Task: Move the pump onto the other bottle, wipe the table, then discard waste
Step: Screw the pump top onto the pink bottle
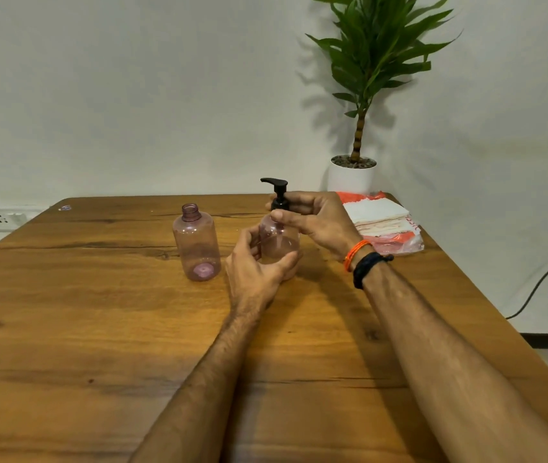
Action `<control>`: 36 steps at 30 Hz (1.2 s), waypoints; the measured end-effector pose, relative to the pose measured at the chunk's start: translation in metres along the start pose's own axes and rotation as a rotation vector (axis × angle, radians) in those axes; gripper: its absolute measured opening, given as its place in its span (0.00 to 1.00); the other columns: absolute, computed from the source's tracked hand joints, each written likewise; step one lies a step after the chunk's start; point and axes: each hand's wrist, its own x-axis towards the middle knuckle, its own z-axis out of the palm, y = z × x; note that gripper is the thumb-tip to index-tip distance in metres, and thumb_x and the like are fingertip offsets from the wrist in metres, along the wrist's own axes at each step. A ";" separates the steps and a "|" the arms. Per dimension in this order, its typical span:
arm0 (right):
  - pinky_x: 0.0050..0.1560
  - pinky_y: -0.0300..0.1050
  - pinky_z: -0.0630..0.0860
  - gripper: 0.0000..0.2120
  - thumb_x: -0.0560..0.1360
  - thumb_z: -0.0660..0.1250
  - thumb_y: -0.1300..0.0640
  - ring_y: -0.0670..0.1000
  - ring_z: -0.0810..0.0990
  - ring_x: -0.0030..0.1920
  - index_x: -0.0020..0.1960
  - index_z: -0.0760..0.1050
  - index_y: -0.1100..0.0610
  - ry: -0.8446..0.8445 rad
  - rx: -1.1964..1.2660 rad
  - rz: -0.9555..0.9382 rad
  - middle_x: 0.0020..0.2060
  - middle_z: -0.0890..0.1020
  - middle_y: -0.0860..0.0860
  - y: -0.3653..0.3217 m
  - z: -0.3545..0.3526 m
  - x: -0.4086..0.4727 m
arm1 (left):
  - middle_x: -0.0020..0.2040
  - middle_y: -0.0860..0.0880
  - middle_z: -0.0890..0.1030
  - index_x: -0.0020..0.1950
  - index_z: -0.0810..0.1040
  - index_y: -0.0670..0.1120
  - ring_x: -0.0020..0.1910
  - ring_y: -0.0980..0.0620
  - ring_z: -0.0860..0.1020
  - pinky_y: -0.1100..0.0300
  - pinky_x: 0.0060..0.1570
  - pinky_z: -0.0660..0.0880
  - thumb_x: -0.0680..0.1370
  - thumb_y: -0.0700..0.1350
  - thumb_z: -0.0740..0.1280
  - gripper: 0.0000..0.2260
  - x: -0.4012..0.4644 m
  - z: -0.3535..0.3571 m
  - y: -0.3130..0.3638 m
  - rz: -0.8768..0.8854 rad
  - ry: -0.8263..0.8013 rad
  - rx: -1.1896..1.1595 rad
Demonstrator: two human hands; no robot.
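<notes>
Two clear pink plastic bottles stand upright on the wooden table (98, 329). The left bottle (196, 242) has an open threaded neck and no cap. The right bottle (279, 240) carries a black pump (277, 192) with its spout pointing left. My left hand (255, 265) grips the body of the right bottle from the near side. My right hand (312, 217) pinches the black collar of the pump at the bottle's neck with thumb and fingers. The dip tube shows faintly inside the bottle.
A clear plastic pack of white and orange cloths or napkins (382, 222) lies at the table's far right corner. A potted plant in a white pot (352, 177) stands behind it. A small scrap (64, 207) lies at the far left corner. A wall socket (5, 218) sits at left.
</notes>
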 end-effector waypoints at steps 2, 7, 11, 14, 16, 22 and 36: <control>0.55 0.43 0.80 0.19 0.69 0.75 0.66 0.49 0.84 0.52 0.59 0.80 0.64 0.039 -0.031 -0.016 0.51 0.85 0.56 0.001 0.002 0.000 | 0.50 0.59 0.81 0.56 0.74 0.58 0.48 0.66 0.80 0.73 0.44 0.77 0.59 0.59 0.80 0.29 0.001 0.001 -0.001 -0.005 -0.010 0.004; 0.51 0.38 0.81 0.17 0.66 0.79 0.61 0.41 0.85 0.46 0.55 0.83 0.59 0.268 -0.061 -0.036 0.46 0.86 0.50 0.007 0.022 -0.005 | 0.50 0.58 0.82 0.55 0.74 0.56 0.49 0.66 0.80 0.75 0.42 0.76 0.59 0.60 0.79 0.29 0.002 0.001 0.001 -0.025 -0.022 -0.006; 0.44 0.32 0.79 0.13 0.65 0.80 0.59 0.34 0.83 0.39 0.48 0.83 0.51 0.425 -0.099 -0.074 0.31 0.81 0.36 0.008 0.037 -0.008 | 0.52 0.56 0.83 0.55 0.74 0.54 0.49 0.64 0.80 0.77 0.41 0.75 0.60 0.62 0.77 0.29 0.000 0.001 0.004 -0.022 -0.028 0.007; 0.42 0.36 0.81 0.10 0.64 0.79 0.54 0.36 0.83 0.38 0.45 0.84 0.49 0.547 -0.167 -0.104 0.28 0.80 0.35 0.007 0.049 -0.012 | 0.53 0.53 0.83 0.57 0.74 0.53 0.51 0.58 0.81 0.65 0.49 0.80 0.59 0.62 0.71 0.29 -0.002 0.001 0.007 -0.022 -0.033 -0.004; 0.40 0.40 0.81 0.06 0.65 0.78 0.52 0.40 0.83 0.36 0.40 0.83 0.49 0.619 -0.197 -0.107 0.26 0.80 0.37 0.006 0.055 -0.013 | 0.54 0.51 0.83 0.60 0.75 0.51 0.53 0.54 0.82 0.57 0.54 0.80 0.62 0.58 0.70 0.28 -0.003 0.001 0.009 -0.013 -0.026 -0.015; 0.38 0.37 0.79 0.07 0.65 0.78 0.52 0.37 0.81 0.34 0.41 0.83 0.51 0.638 -0.191 -0.116 0.22 0.75 0.34 0.008 0.059 -0.014 | 0.55 0.49 0.83 0.61 0.74 0.48 0.54 0.52 0.81 0.52 0.57 0.80 0.68 0.44 0.76 0.23 -0.003 0.000 0.009 -0.012 -0.028 -0.004; 0.50 0.31 0.73 0.24 0.73 0.73 0.56 0.42 0.78 0.55 0.67 0.74 0.53 0.246 -0.193 0.114 0.61 0.81 0.48 0.020 0.004 -0.057 | 0.74 0.46 0.71 0.77 0.60 0.48 0.68 0.50 0.74 0.46 0.65 0.74 0.67 0.32 0.75 0.43 -0.010 -0.027 0.023 -0.389 -0.208 -0.179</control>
